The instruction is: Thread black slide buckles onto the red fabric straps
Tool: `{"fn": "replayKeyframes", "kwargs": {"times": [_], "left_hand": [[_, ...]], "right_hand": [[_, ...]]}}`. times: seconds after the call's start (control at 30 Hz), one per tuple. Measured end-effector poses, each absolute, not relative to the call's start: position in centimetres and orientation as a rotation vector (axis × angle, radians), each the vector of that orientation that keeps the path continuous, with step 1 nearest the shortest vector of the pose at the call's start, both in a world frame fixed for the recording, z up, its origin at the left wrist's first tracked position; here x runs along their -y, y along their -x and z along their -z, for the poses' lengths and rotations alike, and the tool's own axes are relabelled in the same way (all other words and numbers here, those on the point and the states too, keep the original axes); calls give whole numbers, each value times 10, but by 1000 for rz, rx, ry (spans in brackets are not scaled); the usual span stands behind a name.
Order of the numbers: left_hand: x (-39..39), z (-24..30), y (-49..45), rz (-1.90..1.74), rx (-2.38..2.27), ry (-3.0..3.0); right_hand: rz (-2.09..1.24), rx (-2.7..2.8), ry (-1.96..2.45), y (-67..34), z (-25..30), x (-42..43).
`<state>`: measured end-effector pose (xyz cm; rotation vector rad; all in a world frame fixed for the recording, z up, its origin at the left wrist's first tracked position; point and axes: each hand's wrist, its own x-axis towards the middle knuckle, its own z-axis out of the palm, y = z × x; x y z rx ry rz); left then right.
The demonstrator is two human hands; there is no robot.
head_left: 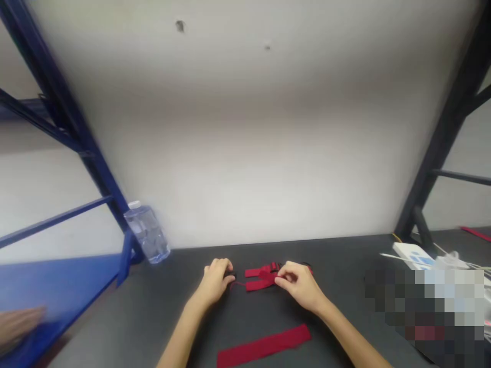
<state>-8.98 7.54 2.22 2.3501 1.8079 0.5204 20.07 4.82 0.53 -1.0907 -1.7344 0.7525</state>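
My left hand (217, 281) is curled over a small black piece (230, 276), with a thin red cord (238, 284) running from it towards a folded red fabric strap (258, 278). My right hand (297, 284) pinches that strap at its right end, near a black buckle (274, 266). A separate flat red fabric band (264, 349) lies on the dark grey table (345, 255) below both hands, touching neither.
A clear plastic water bottle (148, 234) leans by the wall behind a blue metal shelf frame (65, 278) at left. A blurred hand (19, 324), another person's, sits lower left. A white device (412, 256) with cables and a thin red strip (475, 233) are at right, partly pixelated.
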Motion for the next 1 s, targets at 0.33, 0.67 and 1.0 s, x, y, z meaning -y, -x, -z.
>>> {"fn": "replayKeyframes", "kwargs": {"times": [0.33, 0.67, 1.0], "left_hand": [[-75, -39, 34, -1238, -1131, -1585], [-54, -19, 5, -1171, -845, -1051], [-48, -25, 4, -1092, -783, -1079]], "right_hand": [[-975, 1709, 1003, -199, -2, -50], [-1002, 1665, 971, -201, -3, -51], [-1075, 1694, 917, -203, -5, -48]]}}
